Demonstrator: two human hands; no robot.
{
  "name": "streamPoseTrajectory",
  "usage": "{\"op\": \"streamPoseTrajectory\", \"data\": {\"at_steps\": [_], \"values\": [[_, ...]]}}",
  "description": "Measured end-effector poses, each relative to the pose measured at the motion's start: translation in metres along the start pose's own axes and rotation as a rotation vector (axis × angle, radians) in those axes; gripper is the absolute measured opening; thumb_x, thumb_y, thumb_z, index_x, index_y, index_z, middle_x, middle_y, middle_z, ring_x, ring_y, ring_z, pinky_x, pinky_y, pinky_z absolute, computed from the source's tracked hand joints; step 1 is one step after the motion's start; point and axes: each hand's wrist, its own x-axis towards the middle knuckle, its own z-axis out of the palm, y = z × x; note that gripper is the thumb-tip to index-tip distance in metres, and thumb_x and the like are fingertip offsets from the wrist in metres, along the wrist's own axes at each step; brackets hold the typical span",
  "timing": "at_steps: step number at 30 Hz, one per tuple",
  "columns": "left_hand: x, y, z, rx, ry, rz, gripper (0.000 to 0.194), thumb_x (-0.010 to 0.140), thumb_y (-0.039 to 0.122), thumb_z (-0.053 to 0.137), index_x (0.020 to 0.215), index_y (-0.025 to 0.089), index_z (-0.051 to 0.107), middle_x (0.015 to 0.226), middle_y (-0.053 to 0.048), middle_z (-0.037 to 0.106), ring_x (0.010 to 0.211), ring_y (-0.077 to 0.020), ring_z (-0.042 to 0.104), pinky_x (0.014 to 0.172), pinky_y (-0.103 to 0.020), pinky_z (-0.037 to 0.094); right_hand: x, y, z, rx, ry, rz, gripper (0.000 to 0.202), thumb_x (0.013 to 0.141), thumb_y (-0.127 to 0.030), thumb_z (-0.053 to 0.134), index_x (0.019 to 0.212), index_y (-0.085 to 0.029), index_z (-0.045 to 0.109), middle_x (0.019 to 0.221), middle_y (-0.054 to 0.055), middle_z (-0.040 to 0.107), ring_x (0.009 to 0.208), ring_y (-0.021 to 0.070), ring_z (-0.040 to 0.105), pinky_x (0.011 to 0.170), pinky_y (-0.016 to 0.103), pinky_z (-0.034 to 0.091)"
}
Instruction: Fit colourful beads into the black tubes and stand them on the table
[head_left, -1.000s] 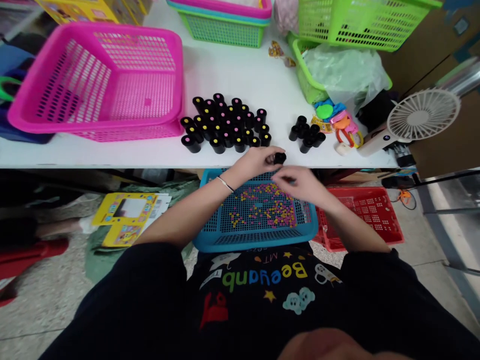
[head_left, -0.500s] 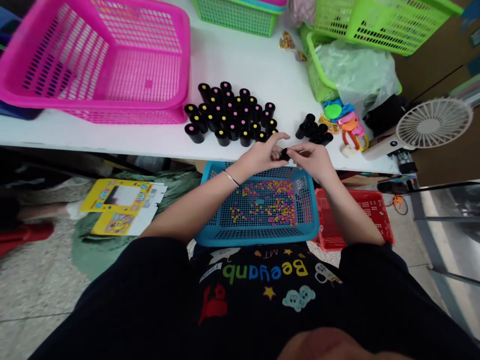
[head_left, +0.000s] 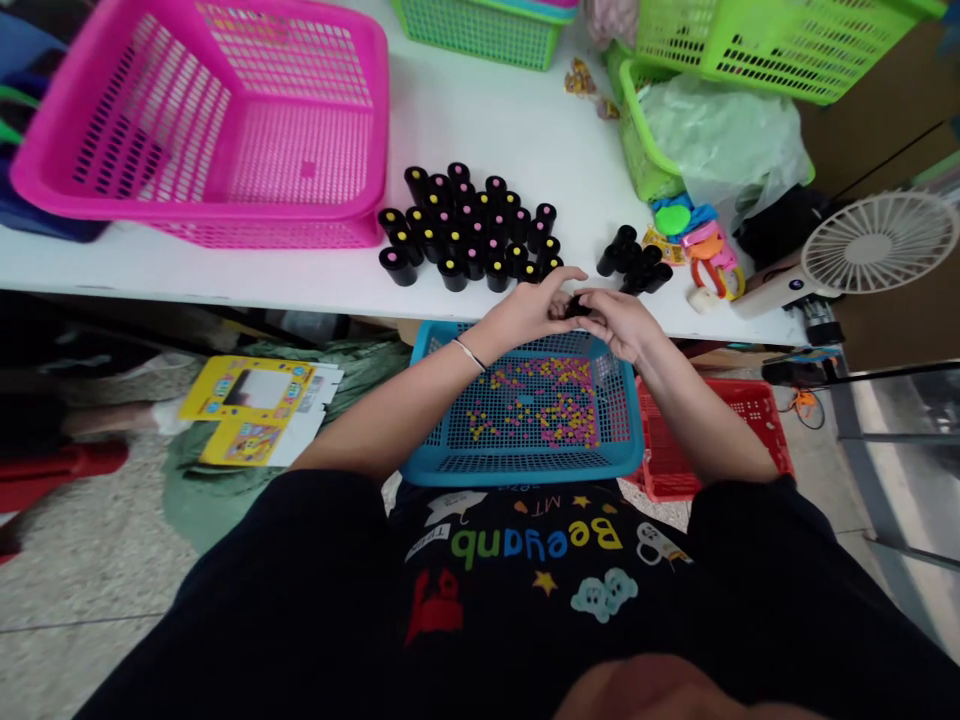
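Between my two hands, just over the table's front edge, is a small black cylinder (head_left: 576, 308). My left hand (head_left: 534, 308) has its fingers round the left side of it, with the index finger raised. The fingers of my right hand (head_left: 616, 318) press on its right side. Behind my left hand stand several black cylinders (head_left: 452, 270) with pink or yellow dots on their tops. Several black cylinders without visible dots (head_left: 628, 258) lie beyond my right hand. Below my hands, a blue basket (head_left: 523, 466) holds small pink and yellow pieces (head_left: 570, 415).
A large pink basket (head_left: 300, 208) is at the left of the white table (head_left: 495, 110). Green baskets (head_left: 641, 150), coloured toys (head_left: 705, 240) and a small fan (head_left: 862, 245) are at the right. A red crate (head_left: 750, 400) stands below, and a yellow box (head_left: 255, 440) at lower left.
My right fingers have closed further round the black cylinder, covering more of it. The whole view has shifted slightly, with things appearing a little further right.
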Motion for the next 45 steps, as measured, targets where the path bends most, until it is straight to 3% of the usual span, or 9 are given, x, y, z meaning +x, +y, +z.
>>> {"op": "streamPoseTrajectory", "data": {"at_steps": [6, 12, 21, 27, 32, 38, 41, 45], "values": [[0.002, -0.001, -0.001, 0.009, -0.021, 0.031, 0.06, 0.094, 0.034, 0.079, 0.145, 0.018, 0.051, 0.08, 0.004, 0.069, 0.071, -0.0121, 0.069, 0.072, -0.021, 0.053, 0.003, -0.004, -0.001, 0.0, -0.026, 0.023, 0.014, 0.091, -0.006, 0.067, 0.081, -0.016, 0.067, 0.075, -0.002, 0.067, 0.061, 0.0036, 0.064, 0.066, 0.009, 0.064], [0.003, -0.005, 0.001, 0.01, 0.001, 0.044, 0.057, 0.095, 0.033, 0.078, 0.143, 0.018, 0.05, 0.083, 0.003, 0.072, 0.072, -0.0118, 0.07, 0.071, -0.021, 0.052, 0.001, -0.004, -0.006, 0.068, -0.095, 0.037, 0.013, 0.094, -0.004, 0.063, 0.086, -0.012, 0.07, 0.072, -0.001, 0.065, 0.063, 0.0049, 0.066, 0.066, 0.009, 0.063], [0.003, -0.006, 0.001, 0.046, -0.006, 0.046, 0.057, 0.097, 0.041, 0.075, 0.143, 0.018, 0.05, 0.077, 0.006, 0.068, 0.071, -0.0124, 0.069, 0.074, -0.022, 0.053, 0.006, -0.005, 0.001, -0.036, -0.011, 0.023, 0.018, 0.096, -0.005, 0.064, 0.08, -0.014, 0.068, 0.064, -0.005, 0.053, 0.055, 0.0042, 0.054, 0.064, 0.009, 0.061], [0.003, -0.006, 0.002, 0.03, 0.011, 0.068, 0.057, 0.096, 0.035, 0.077, 0.143, 0.018, 0.049, 0.077, 0.006, 0.068, 0.07, -0.0115, 0.068, 0.073, -0.022, 0.053, -0.001, -0.004, 0.004, -0.053, -0.012, -0.01, 0.013, 0.095, -0.006, 0.065, 0.085, -0.014, 0.066, 0.074, -0.002, 0.062, 0.061, 0.0041, 0.062, 0.066, 0.01, 0.062], [0.003, -0.004, 0.0, 0.025, -0.006, 0.034, 0.058, 0.092, 0.025, 0.079, 0.142, 0.019, 0.05, 0.079, 0.005, 0.069, 0.071, -0.0115, 0.069, 0.073, -0.022, 0.055, -0.006, 0.01, -0.008, -0.121, 0.003, -0.196, 0.012, 0.093, -0.014, 0.073, 0.094, -0.018, 0.061, 0.081, -0.004, 0.061, 0.064, 0.0066, 0.068, 0.07, 0.019, 0.065], [0.004, -0.005, 0.001, 0.03, 0.022, 0.023, 0.06, 0.088, 0.023, 0.082, 0.14, 0.022, 0.052, 0.08, 0.005, 0.071, 0.075, -0.0118, 0.07, 0.077, -0.022, 0.056, -0.003, 0.01, -0.022, -0.713, 0.059, -0.654, 0.011, 0.091, -0.027, 0.078, 0.093, -0.017, 0.076, 0.107, 0.005, 0.062, 0.073, 0.0121, 0.067, 0.074, 0.034, 0.065], [0.004, -0.006, 0.003, 0.019, 0.03, 0.022, 0.058, 0.089, 0.023, 0.081, 0.14, 0.022, 0.053, 0.079, 0.006, 0.07, 0.073, -0.0113, 0.069, 0.077, -0.022, 0.056, 0.0, 0.001, -0.024, -0.878, 0.041, -0.708, 0.01, 0.091, -0.026, 0.079, 0.092, -0.017, 0.083, 0.112, 0.008, 0.062, 0.078, 0.015, 0.065, 0.082, 0.041, 0.065], [0.005, -0.005, 0.004, -0.001, 0.036, 0.016, 0.06, 0.088, 0.023, 0.082, 0.14, 0.021, 0.052, 0.078, 0.006, 0.069, 0.072, -0.011, 0.068, 0.077, -0.021, 0.056, -0.002, -0.006, -0.021, -0.904, 0.027, -0.697, 0.007, 0.09, -0.018, 0.079, 0.088, -0.016, 0.086, 0.108, 0.008, 0.067, 0.081, 0.0172, 0.068, 0.091, 0.044, 0.064]]}}
